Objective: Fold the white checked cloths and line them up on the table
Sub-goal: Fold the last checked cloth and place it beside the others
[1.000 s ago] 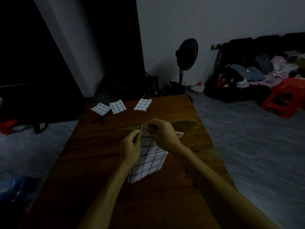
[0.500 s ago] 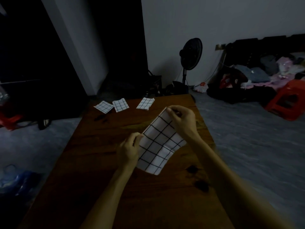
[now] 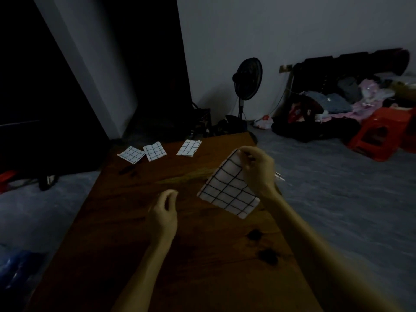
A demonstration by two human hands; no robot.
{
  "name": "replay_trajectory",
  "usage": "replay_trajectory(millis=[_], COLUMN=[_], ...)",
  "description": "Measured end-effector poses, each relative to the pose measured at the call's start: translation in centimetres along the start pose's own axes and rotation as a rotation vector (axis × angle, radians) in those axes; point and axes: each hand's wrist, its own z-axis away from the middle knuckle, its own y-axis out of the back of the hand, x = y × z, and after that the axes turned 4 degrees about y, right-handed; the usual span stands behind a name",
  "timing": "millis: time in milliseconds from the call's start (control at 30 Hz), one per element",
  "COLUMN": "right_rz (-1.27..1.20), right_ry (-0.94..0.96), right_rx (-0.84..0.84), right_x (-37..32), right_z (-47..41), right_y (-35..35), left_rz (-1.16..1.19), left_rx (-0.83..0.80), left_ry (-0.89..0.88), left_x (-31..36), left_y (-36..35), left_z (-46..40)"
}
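Note:
A folded white checked cloth hangs above the right side of the brown wooden table, pinched at its top corner by my right hand. My left hand hovers to the left of it, fingers loosely curled, holding nothing. Three folded checked cloths lie in a row at the table's far end: a left cloth, a middle cloth touching it, and a right cloth a little apart.
A black standing fan is behind the table's far end. A red plastic stool and a heap of clothes sit on the grey floor at right. Dark knots mark the table near me.
My left hand has let go of the cloth and dropped back to the left. My right hand has carried the cloth up and to the right.

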Motion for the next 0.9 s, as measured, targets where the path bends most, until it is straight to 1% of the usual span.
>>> replay_trajectory(millis=[67, 133, 200, 267, 333, 400, 467, 533, 600, 700, 767, 833, 900], right_rz=[0.047, 0.088, 0.095, 0.064, 0.034, -0.015, -0.066, -0.038, 0.009, 0.036, 0.004, 0.006, 0.053], right_ry=[0.089, 0.169, 0.224, 0.267, 0.268, 0.221, 0.169, 0.191, 0.24, 0.232, 0.184, 0.21, 0.263], right_rx=[-0.083, -0.164, -0.25, -0.302, -0.308, -0.257, -0.202, -0.203, -0.163, -0.043, 0.062, 0.139, 0.106], right_x=[-0.4, -0.9, -1.3, -1.5, -1.6, -1.9, -2.4, -2.9, -3.2, -3.4, -3.5, -3.7, -3.8], right_z=[1.0, 2.0, 3.0, 3.8, 4.1, 4.0, 3.6, 3.0, 2.5, 1.5, 0.1, -1.5, -2.4], right_y=[-1.1, -2.2, -3.1, -3.8, -3.9, -3.8, -3.4, -3.2, -3.1, -2.2, -0.9, 0.3, 0.9], left_rz=[0.04, 0.009, -0.005, 0.069, 0.144, 0.141, 0.127, 0.109, 0.084, 0.045, -0.03, -0.107, -0.078], left_rx=[-0.113, -0.204, -0.279, -0.323, -0.286, -0.232, -0.221, -0.233, -0.247, -0.274, -0.262, -0.257, -0.226], left_ry=[-0.111, -0.232, -0.304, -0.286, -0.245, -0.229, -0.164, -0.082, -0.035, 0.043, 0.053, 0.104, 0.176], left_x=[2.6, 4.9, 6.2, 6.6, 6.1, 5.1, 3.8, 2.4, 1.1, -1.3, -3.6, -5.0, -5.0], left_y=[-0.7, -1.5, -2.1, -2.4, -2.3, -2.1, -2.1, -2.3, -2.6, -2.1, -1.8, -1.4, -1.4], left_z=[-0.6, -1.3, -1.6, -1.5, -1.2, -1.0, -0.7, -0.3, 0.3, 1.0, 1.2, 1.9, 2.1])
